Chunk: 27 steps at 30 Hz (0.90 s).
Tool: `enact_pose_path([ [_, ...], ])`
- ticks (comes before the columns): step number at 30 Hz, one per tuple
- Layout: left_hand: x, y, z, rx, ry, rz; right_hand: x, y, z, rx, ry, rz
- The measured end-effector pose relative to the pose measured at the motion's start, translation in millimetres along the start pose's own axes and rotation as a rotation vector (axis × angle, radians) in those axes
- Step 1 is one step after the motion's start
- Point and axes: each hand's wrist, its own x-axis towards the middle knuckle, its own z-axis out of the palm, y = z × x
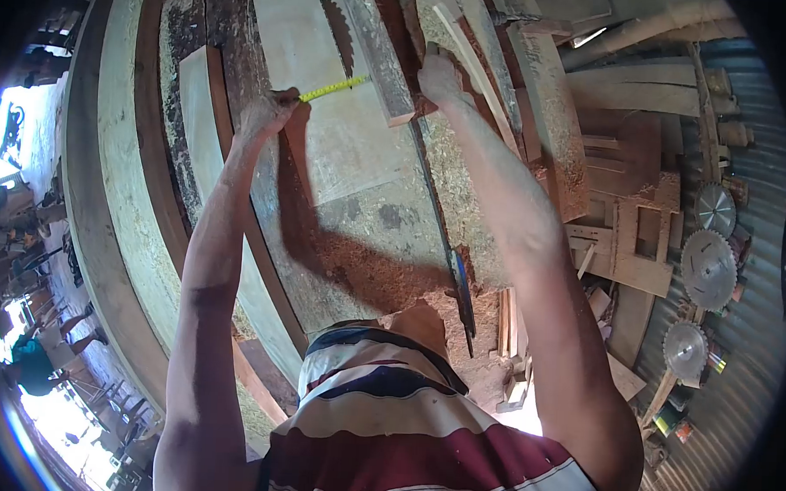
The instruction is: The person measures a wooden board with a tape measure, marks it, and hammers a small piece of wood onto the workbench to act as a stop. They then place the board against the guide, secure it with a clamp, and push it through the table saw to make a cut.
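Note:
My left hand (269, 114) is closed at the left end of a yellow tape measure (331, 88). The tape's blade stretches right across a pale metal plate (353, 156) to the wooden fence (377, 56); its case is not clearly visible. Just above the tape, a toothed circular saw blade (337, 34) sticks up through the plate. My right hand (441, 79) is on the far side of the fence, near its end, with its fingers pointing away from me. Those fingers are too dark and small to show what they hold. Beside them lies what looks like a hammer (410, 22).
Long planks (120, 163) run along the left. A narrow board (208, 106) stands close to my left forearm. Sawdust (366, 266) covers the near tabletop. Spare saw blades (708, 270) hang by a corrugated wall (767, 227) at right. Another person (37, 362) is far left.

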Motion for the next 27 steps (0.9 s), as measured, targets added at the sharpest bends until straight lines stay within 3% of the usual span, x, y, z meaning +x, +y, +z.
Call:
enact_pose_path([
  [1,5,-6,0,-0.030,0.002,0.006,12,7,8,-0.018,-0.107,-0.027],
  [2,9,-12,1,-0.059,-0.001,0.014,19,12,19,-0.040,-0.032,-0.031],
  [5,9,-10,-2,-0.023,-0.009,-0.018,18,8,-10,0.452,-0.295,0.264],
  [6,12,-15,2,-0.028,-0.009,-0.006,-5,-13,-48,0.434,-0.342,0.331],
  [9,18,-19,7,-0.035,-0.017,0.012,-41,18,-14,0.242,0.003,0.109],
  [14,-6,2,-2,-0.017,0.048,0.069,-147,27,-26,0.276,-0.068,0.297],
  [18,8,-24,15,0.052,0.129,0.079,-202,45,-32,0.270,-0.116,0.398],
  [22,-12,6,-1,0.057,0.046,0.017,-220,62,-18,0.260,-0.019,0.365],
  [27,-10,5,2,0.093,0.087,-0.003,-206,68,-17,0.325,-0.094,0.445],
])
